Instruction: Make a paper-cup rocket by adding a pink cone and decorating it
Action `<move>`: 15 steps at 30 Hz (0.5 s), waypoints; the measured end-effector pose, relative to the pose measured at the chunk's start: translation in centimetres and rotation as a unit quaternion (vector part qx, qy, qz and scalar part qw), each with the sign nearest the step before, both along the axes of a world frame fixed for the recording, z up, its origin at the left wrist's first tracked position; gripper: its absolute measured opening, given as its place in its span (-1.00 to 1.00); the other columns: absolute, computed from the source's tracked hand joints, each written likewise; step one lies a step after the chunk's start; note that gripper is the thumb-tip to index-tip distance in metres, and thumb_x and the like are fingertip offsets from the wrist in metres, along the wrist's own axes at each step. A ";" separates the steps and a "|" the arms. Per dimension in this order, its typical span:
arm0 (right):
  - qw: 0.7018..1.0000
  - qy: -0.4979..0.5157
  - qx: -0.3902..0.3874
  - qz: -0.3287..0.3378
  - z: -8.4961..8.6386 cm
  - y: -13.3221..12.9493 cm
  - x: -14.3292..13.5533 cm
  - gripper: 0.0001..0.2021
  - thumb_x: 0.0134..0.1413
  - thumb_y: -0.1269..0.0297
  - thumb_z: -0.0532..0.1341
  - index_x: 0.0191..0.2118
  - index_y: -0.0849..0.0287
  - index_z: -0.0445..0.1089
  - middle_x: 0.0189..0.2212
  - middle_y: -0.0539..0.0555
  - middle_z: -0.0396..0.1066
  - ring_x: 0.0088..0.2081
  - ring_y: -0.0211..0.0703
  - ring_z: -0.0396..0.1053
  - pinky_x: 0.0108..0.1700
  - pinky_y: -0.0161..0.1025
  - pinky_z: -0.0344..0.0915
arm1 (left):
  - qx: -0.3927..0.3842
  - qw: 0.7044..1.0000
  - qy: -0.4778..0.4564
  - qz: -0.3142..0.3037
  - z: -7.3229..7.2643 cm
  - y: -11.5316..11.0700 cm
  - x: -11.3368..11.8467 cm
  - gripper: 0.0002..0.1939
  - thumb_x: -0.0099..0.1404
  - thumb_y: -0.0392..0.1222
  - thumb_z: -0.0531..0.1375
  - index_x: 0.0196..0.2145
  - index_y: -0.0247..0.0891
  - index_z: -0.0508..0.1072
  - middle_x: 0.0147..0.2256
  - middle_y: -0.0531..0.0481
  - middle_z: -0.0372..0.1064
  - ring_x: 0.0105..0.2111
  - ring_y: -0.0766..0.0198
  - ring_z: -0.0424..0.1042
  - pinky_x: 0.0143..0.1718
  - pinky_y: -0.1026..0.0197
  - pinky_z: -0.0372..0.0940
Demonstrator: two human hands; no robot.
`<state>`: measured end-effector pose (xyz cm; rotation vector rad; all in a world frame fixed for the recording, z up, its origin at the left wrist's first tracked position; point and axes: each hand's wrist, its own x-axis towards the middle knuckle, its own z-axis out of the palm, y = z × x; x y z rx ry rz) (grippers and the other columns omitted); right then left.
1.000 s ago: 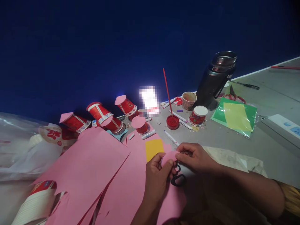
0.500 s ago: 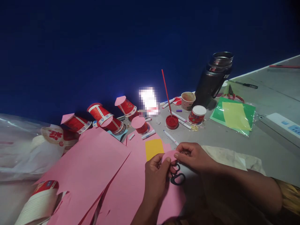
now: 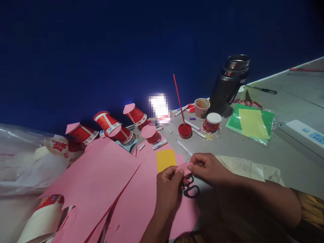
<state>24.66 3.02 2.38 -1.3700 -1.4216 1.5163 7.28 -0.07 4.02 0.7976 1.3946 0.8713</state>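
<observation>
A rounded piece of pink paper (image 3: pixel 184 167) is held between my two hands. My left hand (image 3: pixel 169 180) pinches its left side with the thumb on top. From the right, my right hand (image 3: pixel 209 167) grips the opposite edge between thumb and fingers. Just below the paper, the black handles of scissors (image 3: pixel 191 191) show; their blades are hidden. Large pink sheets (image 3: pixel 141 189) lie under and left of my hands, and a yellow paper square (image 3: pixel 165 160) rests beyond my left hand. A white marker (image 3: pixel 184 147) lies beyond the pink piece.
Several red paper cups (image 3: pixel 108 122) stand at the back left, some topped with pink paper. A red paint dish (image 3: pixel 185 131) holds an upright stick. A dark thermos (image 3: pixel 229 84), green paper (image 3: pixel 253 125) and a power strip (image 3: pixel 307 132) are on the right.
The view has shifted very slightly. Both hands keep their grip on the pink paper, with only a tiny movement of the fingers.
</observation>
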 end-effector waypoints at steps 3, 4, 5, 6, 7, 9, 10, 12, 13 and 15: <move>1.000 0.015 -0.014 0.006 0.2 0.0 0.0 -0.72 -0.05 0.04 0.34 -0.50 0.12 0.33 -0.66 -0.12 0.24 -0.58 -0.30 0.18 -0.52 -0.34 0.12 | -0.014 0.999 -0.033 0.002 -0.5 0.0 0.1 -0.72 0.13 -0.02 0.36 -0.47 -0.34 0.55 -0.56 -0.09 0.50 -0.60 0.38 0.32 -0.54 0.35 0.15; 1.000 0.017 -0.016 0.006 0.2 0.0 -0.1 -0.72 -0.06 0.05 0.34 -0.51 0.11 0.32 -0.66 -0.12 0.24 -0.58 -0.29 0.19 -0.52 -0.34 0.13 | -0.015 0.999 -0.044 0.002 -0.6 0.0 0.1 -0.72 0.14 -0.03 0.35 -0.47 -0.34 0.55 -0.57 -0.08 0.50 -0.61 0.39 0.32 -0.54 0.35 0.15; 1.000 0.019 -0.018 0.007 0.3 0.0 -0.1 -0.72 -0.06 0.05 0.33 -0.51 0.11 0.32 -0.66 -0.12 0.25 -0.58 -0.29 0.21 -0.52 -0.34 0.14 | -0.016 0.999 -0.052 -0.001 -0.6 0.0 0.1 -0.73 0.13 -0.04 0.35 -0.47 -0.34 0.54 -0.58 -0.07 0.49 -0.62 0.40 0.31 -0.55 0.36 0.14; 1.000 0.021 -0.020 0.008 0.3 -0.1 -0.1 -0.72 -0.06 0.05 0.33 -0.52 0.11 0.31 -0.66 -0.11 0.27 -0.58 -0.28 0.23 -0.52 -0.34 0.16 | -0.018 0.998 -0.057 -0.007 -0.6 0.0 0.1 -0.73 0.12 -0.04 0.36 -0.47 -0.35 0.53 -0.58 -0.06 0.48 -0.63 0.41 0.30 -0.56 0.36 0.13; 0.999 0.026 -0.024 0.010 0.4 -0.1 -0.1 -0.72 -0.06 0.05 0.33 -0.52 0.10 0.30 -0.67 -0.11 0.28 -0.58 -0.27 0.25 -0.52 -0.33 0.18 | -0.021 0.998 -0.059 -0.013 -0.4 0.0 0.2 -0.73 0.11 -0.05 0.37 -0.48 -0.35 0.52 -0.59 -0.06 0.47 -0.64 0.41 0.29 -0.58 0.36 0.12; 0.999 0.036 -0.031 0.012 0.4 -0.1 -0.2 -0.72 -0.06 0.05 0.32 -0.51 0.09 0.29 -0.66 -0.09 0.32 -0.57 -0.25 0.30 -0.51 -0.33 0.21 | -0.028 0.998 -0.056 -0.024 0.0 0.1 0.2 -0.72 0.05 -0.06 0.39 -0.48 -0.36 0.51 -0.56 -0.07 0.48 -0.64 0.40 0.32 -0.61 0.36 0.10; 0.998 0.041 -0.034 0.014 0.4 -0.1 -0.2 -0.72 -0.05 0.05 0.32 -0.51 0.09 0.29 -0.66 -0.09 0.34 -0.56 -0.24 0.32 -0.50 -0.33 0.22 | -0.032 0.998 -0.053 -0.028 0.3 0.1 0.3 -0.72 0.03 -0.06 0.40 -0.48 -0.36 0.51 -0.54 -0.08 0.50 -0.63 0.39 0.35 -0.61 0.36 0.10; 0.998 0.046 -0.038 0.017 0.4 -0.2 -0.2 -0.72 -0.06 0.05 0.33 -0.51 0.10 0.30 -0.65 -0.08 0.36 -0.55 -0.22 0.35 -0.49 -0.32 0.25 | -0.035 0.998 -0.047 -0.036 0.7 0.2 0.4 -0.70 0.00 -0.07 0.42 -0.49 -0.37 0.51 -0.52 -0.10 0.51 -0.61 0.36 0.40 -0.63 0.37 0.10; 0.998 0.047 -0.039 0.018 0.4 -0.2 -0.1 -0.72 -0.06 0.05 0.33 -0.51 0.10 0.29 -0.66 -0.08 0.36 -0.55 -0.22 0.35 -0.49 -0.32 0.25 | -0.037 0.998 -0.044 -0.040 0.7 0.2 0.4 -0.70 -0.01 -0.06 0.42 -0.49 -0.37 0.51 -0.52 -0.10 0.50 -0.62 0.36 0.40 -0.63 0.37 0.10; 0.998 0.047 -0.042 0.022 0.3 -0.1 -0.1 -0.71 -0.06 0.06 0.34 -0.51 0.10 0.28 -0.67 -0.09 0.34 -0.55 -0.22 0.35 -0.48 -0.32 0.25 | -0.043 0.997 -0.043 -0.045 0.7 0.2 0.4 -0.69 -0.02 -0.05 0.41 -0.50 -0.37 0.50 -0.54 -0.09 0.49 -0.63 0.36 0.40 -0.64 0.37 0.11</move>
